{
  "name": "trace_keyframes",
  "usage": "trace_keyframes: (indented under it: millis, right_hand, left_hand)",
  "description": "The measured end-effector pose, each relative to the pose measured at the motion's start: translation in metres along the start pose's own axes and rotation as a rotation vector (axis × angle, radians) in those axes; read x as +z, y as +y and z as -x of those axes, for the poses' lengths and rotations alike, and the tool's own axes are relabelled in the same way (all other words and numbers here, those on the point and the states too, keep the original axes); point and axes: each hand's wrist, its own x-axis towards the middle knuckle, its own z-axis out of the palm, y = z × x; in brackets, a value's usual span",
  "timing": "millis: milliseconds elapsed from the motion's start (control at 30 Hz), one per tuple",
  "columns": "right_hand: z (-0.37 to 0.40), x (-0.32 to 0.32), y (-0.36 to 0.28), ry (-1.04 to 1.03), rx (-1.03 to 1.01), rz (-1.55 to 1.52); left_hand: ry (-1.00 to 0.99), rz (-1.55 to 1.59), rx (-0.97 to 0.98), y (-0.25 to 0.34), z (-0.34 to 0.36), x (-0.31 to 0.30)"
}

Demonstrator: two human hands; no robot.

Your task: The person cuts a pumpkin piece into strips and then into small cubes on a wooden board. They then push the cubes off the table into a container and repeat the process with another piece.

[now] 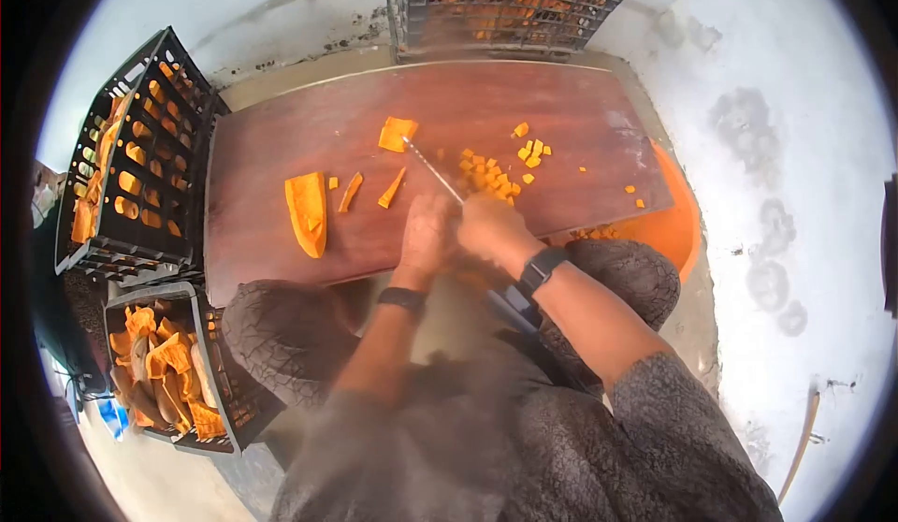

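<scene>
My right hand (494,229) is closed around the handle of a knife (435,170). The blade points up and left over the reddish-brown board, its tip at a square pumpkin piece (398,135). Beside it, near the board's front edge, is my left hand (429,230); its fingers are blurred and partly hidden, so I cannot see whether it holds anything. A large pumpkin wedge (307,215) lies to the left, with two thin strips, one being a narrow strip (392,188). Right of the blade are several small pumpkin cubes (491,177), some of them scattered.
The wooden board (271,138) spans my knees. An orange tub (686,213) sits under its right end, with cubes inside. A black crate (140,152) of pumpkin pieces stands left, above a crate of peelings (173,372). Stacked crates (505,12) stand behind, by white walls.
</scene>
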Motion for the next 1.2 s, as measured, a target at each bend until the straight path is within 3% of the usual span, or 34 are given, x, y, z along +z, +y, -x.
trace_keyframes:
  millis: [100,167,200,267,300,400,900,1033,1100,1200]
  right_hand:
    - [-0.014,0.018,0.013,0.074,-0.072,0.108]
    - [-0.019,0.024,0.036,0.156,-0.098,-0.178]
    - [-0.019,0.019,0.037,0.155,-0.106,-0.175]
    - [-0.018,0.009,0.041,-0.003,0.115,-0.466]
    - [-0.015,0.008,0.043,0.029,0.076,-0.577]
    - [-0.003,0.004,0.047,0.048,0.131,-0.623]
    - [0.036,-0.009,0.045,0.02,0.036,-0.166]
    - [0.038,-0.006,0.048,0.031,0.053,-0.139]
    - [0.036,-0.005,0.054,0.056,-0.061,-0.131]
    - [0.038,-0.01,0.053,-0.055,0.038,-0.227]
  left_hand:
    - [0.064,0.016,-0.026,-0.002,0.003,0.001]
    - [0.097,0.023,-0.051,-0.001,0.003,0.003]
    - [0.127,0.01,-0.049,-0.002,0.002,0.003]
    - [0.154,-0.002,-0.04,-0.002,0.002,0.002]
    - [0.147,0.011,-0.041,-0.001,0.002,0.002]
    - [0.132,0.035,-0.057,-0.001,0.002,0.004]
    - [0.121,0.016,-0.068,0.0,0.001,0.005]
    - [0.134,0.016,-0.072,-0.003,0.0,0.008]
    - [0.126,0.006,-0.079,-0.003,0.0,0.008]
    - [0.109,-0.012,-0.092,0.0,-0.001,0.008]
